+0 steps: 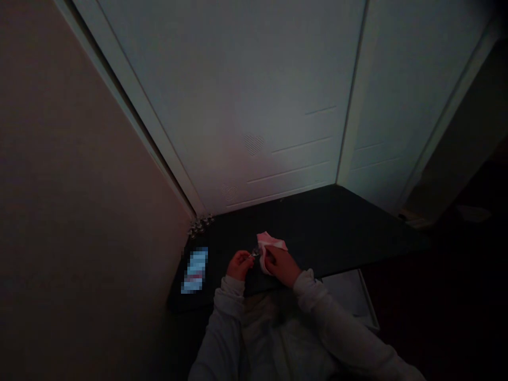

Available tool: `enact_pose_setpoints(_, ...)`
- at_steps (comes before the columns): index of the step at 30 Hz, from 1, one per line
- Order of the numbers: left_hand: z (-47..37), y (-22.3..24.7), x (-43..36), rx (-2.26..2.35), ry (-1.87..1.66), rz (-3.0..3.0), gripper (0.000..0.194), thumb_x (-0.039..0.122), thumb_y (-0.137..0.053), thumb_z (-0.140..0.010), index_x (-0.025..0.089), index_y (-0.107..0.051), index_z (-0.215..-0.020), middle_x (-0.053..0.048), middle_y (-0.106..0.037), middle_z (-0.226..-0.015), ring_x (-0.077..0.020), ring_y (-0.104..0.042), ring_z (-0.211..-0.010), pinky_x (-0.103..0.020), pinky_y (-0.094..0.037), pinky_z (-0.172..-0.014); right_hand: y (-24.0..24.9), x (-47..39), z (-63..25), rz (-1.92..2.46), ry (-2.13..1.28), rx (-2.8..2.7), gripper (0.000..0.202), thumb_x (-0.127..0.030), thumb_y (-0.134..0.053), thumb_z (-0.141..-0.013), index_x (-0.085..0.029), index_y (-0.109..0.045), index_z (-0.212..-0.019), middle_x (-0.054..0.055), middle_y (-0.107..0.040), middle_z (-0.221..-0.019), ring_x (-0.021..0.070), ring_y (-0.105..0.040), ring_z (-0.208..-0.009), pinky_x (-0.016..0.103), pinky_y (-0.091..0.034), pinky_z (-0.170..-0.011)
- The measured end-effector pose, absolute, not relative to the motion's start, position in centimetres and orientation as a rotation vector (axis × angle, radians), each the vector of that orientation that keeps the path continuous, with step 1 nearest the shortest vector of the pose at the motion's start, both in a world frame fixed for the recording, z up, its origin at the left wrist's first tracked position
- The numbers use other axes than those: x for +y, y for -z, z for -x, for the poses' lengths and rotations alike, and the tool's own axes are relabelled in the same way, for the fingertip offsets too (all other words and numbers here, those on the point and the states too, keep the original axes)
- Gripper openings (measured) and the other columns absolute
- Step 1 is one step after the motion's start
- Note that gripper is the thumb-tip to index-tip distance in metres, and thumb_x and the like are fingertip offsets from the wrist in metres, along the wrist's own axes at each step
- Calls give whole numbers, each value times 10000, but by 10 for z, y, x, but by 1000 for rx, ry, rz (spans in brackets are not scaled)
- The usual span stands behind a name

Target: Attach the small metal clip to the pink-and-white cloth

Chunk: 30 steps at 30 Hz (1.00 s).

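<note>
My left hand is closed, pinching a small shiny piece between thumb and fingers; the dim light hides its exact kind. Close beside it, my right hand grips a pink and white cloth, bunched under the fingers. The cloth's left edge meets the shiny piece or lies just next to it; I cannot tell which. Both hands are over the near edge of a dark table.
Several small shiny pieces cluster at the table's far left corner. Nearer, a lit phone screen, blurred out, lies at the left edge. White panelled doors rise behind the table. A pale tray-like thing sits below its front edge.
</note>
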<state>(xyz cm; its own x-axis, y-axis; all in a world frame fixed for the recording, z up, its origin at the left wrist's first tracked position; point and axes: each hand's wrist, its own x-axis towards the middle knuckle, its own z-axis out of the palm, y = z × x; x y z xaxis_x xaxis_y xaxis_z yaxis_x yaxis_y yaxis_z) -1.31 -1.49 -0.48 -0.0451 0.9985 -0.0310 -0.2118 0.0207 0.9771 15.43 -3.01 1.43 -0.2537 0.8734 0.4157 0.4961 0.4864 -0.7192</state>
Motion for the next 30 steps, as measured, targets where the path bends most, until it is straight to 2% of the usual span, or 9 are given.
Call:
enact_pose_setpoints(3, 12, 4, -15, 1100, -1328, -987, 316, 254, -705, -433, 145, -506, -653, 8, -584, -546, -77, -487, -448, -206, -359, -441, -11, -25, -161, 1159, -508, -1926, 271, -204, -482, -687, -168, -554, -946, 67, -593, -943, 178, -521, -877, 291, -366, -797)
enact_pose_setpoints(7, 11, 3, -16, 1101, -1318, -959, 332, 266, -710, -423, 142, -499, -648, 0, -587, -542, -81, -491, -447, -207, -357, -438, -9, -15, -188, 1230, -522, -1860, 183, -220, -473, -688, -177, -601, -812, 54, -614, -860, 176, -541, -828, 291, -387, -761)
enact_pose_setpoints(12, 9, 3, -16, 1084, -1320, -959, 325, 265, -707, -436, 142, -498, -651, -7, -592, -543, -81, -487, -430, -212, -355, -432, -33, -14, -262, 1427, -537, -1208, 252, -281, -479, -677, -165, -591, -872, 50, -619, -806, 166, -554, -708, 274, -423, -610)
enact_pose_setpoints(16, 8, 0, -18, 1090, -1318, -941, 323, 251, -710, -431, 142, -501, -653, -9, -596, -557, -82, -492, -438, -214, -360, -438, -72, -26, -301, 1154, -392, -722, 289, -288, -565, -628, -142, -582, -877, 40, -605, -799, 129, -536, -639, 239, -420, -533)
enact_pose_setpoints(18, 8, -1, -18, 1085, -1321, -929, 329, 250, -711, -428, 143, -503, -659, -12, -598, -567, -86, -499, -452, -216, -365, -446, -87, -30, -298, 980, -397, -656, 322, -270, -591, -614, -149, -566, -912, 35, -595, -842, 117, -538, -656, 241, -436, -559)
enact_pose_setpoints(23, 10, 2, -16, 1099, -1316, -943, 349, 259, -718, -409, 144, -505, -661, -9, -598, -572, -81, -490, -447, -211, -357, -439, -75, -21, -244, 938, -541, -968, 282, -250, -548, -659, -173, -548, -931, 42, -583, -944, 151, -532, -848, 296, -421, -729)
enact_pose_setpoints(26, 11, 5, -15, 1104, -1324, -952, 339, 257, -715, -418, 144, -512, -665, -2, -593, -569, -80, -492, -455, -208, -359, -442, -45, -14, -207, 1099, -721, -1326, 227, -232, -470, -689, -165, -574, -879, 53, -600, -861, 173, -535, -801, 332, -410, -736)
enact_pose_setpoints(30, 12, 7, -15, 1092, -1322, -995, 326, 232, -713, -424, 143, -516, -668, -7, -600, -597, -81, -492, -475, -210, -371, -453, -20, -16, -182, 1182, -605, -1542, 224, -222, -441, -684, -164, -593, -839, 66, -570, -873, 191, -503, -825, 338, -385, -755)
